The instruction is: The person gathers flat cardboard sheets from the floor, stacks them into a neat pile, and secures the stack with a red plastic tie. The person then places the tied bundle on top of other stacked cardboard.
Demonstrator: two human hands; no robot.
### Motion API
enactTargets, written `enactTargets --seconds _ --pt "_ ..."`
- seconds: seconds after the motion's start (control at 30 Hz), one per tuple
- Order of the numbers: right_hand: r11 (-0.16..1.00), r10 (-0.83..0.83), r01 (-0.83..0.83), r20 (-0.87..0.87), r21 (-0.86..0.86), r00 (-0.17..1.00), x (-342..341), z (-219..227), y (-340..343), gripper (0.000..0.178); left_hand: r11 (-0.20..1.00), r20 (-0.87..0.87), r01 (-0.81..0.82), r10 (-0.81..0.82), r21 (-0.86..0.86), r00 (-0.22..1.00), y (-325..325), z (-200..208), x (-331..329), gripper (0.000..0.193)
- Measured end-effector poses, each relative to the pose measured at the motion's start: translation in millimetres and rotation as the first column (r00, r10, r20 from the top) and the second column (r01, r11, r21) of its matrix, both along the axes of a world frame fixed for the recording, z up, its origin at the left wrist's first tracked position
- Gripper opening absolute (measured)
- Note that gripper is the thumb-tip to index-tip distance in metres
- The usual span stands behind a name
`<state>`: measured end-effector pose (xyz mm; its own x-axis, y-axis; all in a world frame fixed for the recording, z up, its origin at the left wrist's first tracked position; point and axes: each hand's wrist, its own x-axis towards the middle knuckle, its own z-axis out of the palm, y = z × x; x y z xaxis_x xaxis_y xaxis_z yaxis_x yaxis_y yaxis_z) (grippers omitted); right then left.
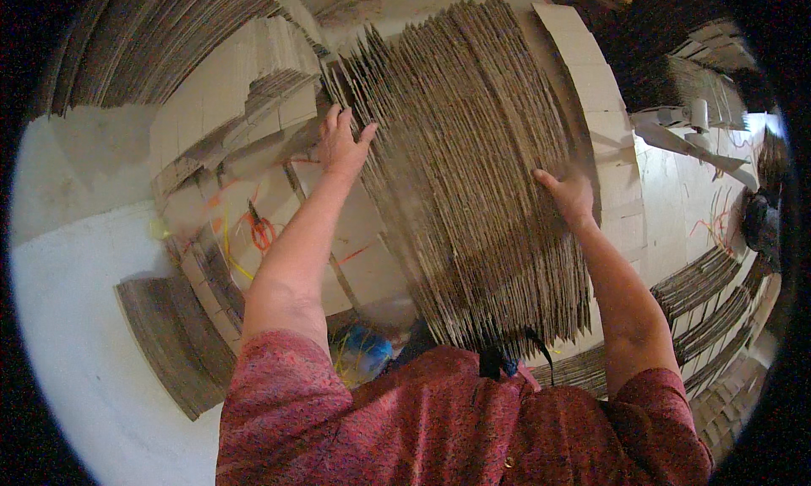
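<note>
A large row of brown corrugated cardboard sheets stands on edge in front of me, packed close, with uneven tips at the far left. At its left side is my left hand, fingers and thumb spread, nearest the outermost sheets. My right hand lies against the row's right part, thumb stretched out. Its other fingers are smeared and hard to make out. Neither hand is wrapped round a sheet. Scissors with orange-red handles lie left of my left forearm.
Further cardboard stacks stand at the far left, lower left and right. Pale cardboard borders the row's right side. Yellow and orange straps lie around the scissors. A blue bundle sits close to my body.
</note>
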<state>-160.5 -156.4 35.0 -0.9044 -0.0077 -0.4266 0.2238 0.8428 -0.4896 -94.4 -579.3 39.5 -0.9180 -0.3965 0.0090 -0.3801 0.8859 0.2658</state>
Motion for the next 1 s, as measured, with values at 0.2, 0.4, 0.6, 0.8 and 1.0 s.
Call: enactTargets --seconds 0.2,0.4,0.6,0.8,1.0 --pt "0.999 -0.006 0.005 0.019 0.043 1.000 0.4 7.1 -5.6 0.087 0.993 0.087 0.053 -0.043 -0.110 0.995 8.9 12.0 -9.0 0.052" --pt "0.999 0.006 -0.004 -0.070 0.041 0.998 2.0 -7.6 0.2 0.091 0.989 0.287 0.071 -0.030 -0.133 0.957 19.0 17.8 -18.0 0.052" --pt "0.999 0.020 -0.017 -0.065 0.040 0.998 1.8 -2.1 -1.6 0.091 0.999 0.149 -0.002 0.010 -0.049 0.989 23.1 13.8 -25.7 0.055" --pt "0.996 0.008 -0.001 -0.084 0.086 0.996 3.1 0.1 -4.6 0.087 0.996 0.016 0.044 -0.043 -0.076 0.999 13.3 -1.4 -20.3 0.055" --pt "0.999 0.008 -0.006 -0.059 0.038 0.998 2.4 7.4 -6.7 0.086 0.991 -0.057 0.053 -0.061 -0.120 0.997 13.9 -3.4 -17.0 0.055"
